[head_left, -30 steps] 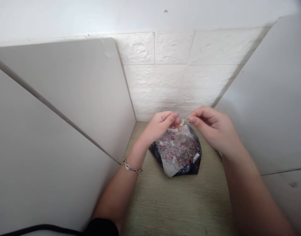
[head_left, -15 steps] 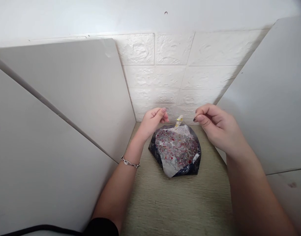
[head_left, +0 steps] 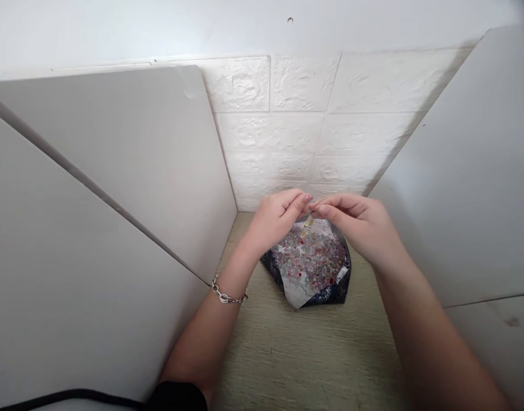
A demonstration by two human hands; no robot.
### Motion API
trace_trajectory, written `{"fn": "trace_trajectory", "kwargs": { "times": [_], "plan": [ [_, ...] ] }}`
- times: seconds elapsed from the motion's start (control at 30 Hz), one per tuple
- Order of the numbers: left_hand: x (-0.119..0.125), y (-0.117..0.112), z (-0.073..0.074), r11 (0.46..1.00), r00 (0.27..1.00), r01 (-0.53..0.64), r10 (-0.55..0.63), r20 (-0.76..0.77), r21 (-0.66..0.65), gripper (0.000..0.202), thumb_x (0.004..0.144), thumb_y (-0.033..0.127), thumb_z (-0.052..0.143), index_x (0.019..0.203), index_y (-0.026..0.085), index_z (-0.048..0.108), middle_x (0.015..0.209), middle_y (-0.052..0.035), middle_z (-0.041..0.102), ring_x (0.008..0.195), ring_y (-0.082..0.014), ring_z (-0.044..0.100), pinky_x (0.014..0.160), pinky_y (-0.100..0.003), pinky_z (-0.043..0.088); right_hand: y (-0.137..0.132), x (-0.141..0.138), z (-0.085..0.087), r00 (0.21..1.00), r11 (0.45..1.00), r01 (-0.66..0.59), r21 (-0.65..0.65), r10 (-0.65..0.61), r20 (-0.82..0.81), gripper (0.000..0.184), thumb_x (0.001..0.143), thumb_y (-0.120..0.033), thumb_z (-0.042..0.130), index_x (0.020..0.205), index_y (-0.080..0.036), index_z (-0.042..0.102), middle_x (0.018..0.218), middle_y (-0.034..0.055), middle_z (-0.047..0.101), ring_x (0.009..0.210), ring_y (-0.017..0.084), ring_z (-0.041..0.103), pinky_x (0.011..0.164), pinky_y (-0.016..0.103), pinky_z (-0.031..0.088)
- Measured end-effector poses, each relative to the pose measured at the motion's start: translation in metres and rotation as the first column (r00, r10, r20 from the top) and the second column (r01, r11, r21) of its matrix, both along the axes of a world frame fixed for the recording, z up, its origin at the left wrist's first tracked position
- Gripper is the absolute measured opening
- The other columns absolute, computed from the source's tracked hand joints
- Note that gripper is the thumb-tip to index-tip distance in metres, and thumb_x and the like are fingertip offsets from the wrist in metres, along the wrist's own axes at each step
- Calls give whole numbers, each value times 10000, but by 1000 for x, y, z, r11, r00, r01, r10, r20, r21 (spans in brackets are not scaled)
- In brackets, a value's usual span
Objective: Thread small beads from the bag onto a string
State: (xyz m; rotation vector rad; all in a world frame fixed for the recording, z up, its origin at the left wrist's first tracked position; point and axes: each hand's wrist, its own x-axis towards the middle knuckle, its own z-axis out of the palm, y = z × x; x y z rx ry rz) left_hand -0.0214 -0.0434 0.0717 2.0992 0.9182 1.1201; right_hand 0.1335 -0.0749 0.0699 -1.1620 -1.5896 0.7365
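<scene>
My left hand (head_left: 281, 214) is closed in a pinch, its fingertips meeting those of my right hand (head_left: 358, 222). The right thumb and forefinger are pinched as well. Just under the joined fingertips hangs a short bead string (head_left: 308, 222) of yellow and clear beads; its thread is too fine to make out. Below both hands lies an opened dark-blue bag (head_left: 326, 297) with a silvery inside. Small loose beads (head_left: 309, 262), clear, pink and red, are spread over that lining. My left hand covers the bag's upper left edge.
The bag rests on a greenish wood-grain tabletop (head_left: 279, 348). Pale upright panels stand on the left (head_left: 159, 142) and right (head_left: 467, 171). A white brick-patterned wall (head_left: 279, 131) closes off the back. A black cable (head_left: 73, 394) runs along the lower left.
My hands were apart with the bead string hanging between them; now their fingertips meet above it. The right hand came left, the left hand moved slightly right. The bag has stayed put.
</scene>
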Motion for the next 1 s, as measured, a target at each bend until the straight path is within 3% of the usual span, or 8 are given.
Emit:
{"fn": "trace_trajectory", "kwargs": {
  "times": [0.13, 0.43, 0.63, 0.83, 1.0],
  "plan": [
    [2, 0, 0, 999, 999, 5, -2, -43, 50, 345, 864, 368, 343, 631, 159, 489, 633, 6, 510, 632, -94, 456, 620, -230, 333, 3, -5, -6, 998, 997, 9, -75, -14, -67, 203, 725, -363, 583, 770, -180, 659, 744, 31, 659, 701, 154, 592, 616, 277, 471],
    [3, 0, -1, 998, 997, -55, 56, -49, 36, 359, 856, 360, 366, 566, 162, 439, 546, 18, 414, 563, -96, 375, 572, -251, 279, 5, -7, -9, 996, 995, 60, -84, -54, 70, 233, 710, -390, 583, 772, -189, 682, 696, 15, 649, 613, 132, 549, 549, 248, 425],
    [6, 2, -3, 995, 996, -88, 89, -14, 48, 375, 857, 371, 357, 544, 165, 367, 548, 16, 369, 563, -97, 346, 572, -252, 276, 5, -9, -9, 998, 998, 26, -62, -23, 50, 221, 719, -362, 567, 744, -172, 676, 687, 16, 642, 598, 121, 529, 538, 242, 405],
    [9, 5, -8, 991, 994, -109, 107, 33, 77, 356, 863, 367, 354, 582, 163, 429, 659, -11, 471, 678, -111, 437, 658, -251, 340, 5, -13, -10, 1000, 999, 27, -37, -27, -4, 186, 713, -332, 570, 718, -167, 654, 684, 13, 627, 621, 119, 527, 549, 234, 401],
    [11, 6, -10, 990, 986, -125, 117, 117, 70, 334, 862, 369, 356, 648, 160, 505, 809, -37, 551, 808, -115, 492, 757, -250, 376, 5, -19, -13, 997, 998, 64, -28, -65, -38, 178, 724, -320, 548, 702, -154, 608, 589, -10, 534, 532, 86, 435, 478, 214, 336]
  ]
}}
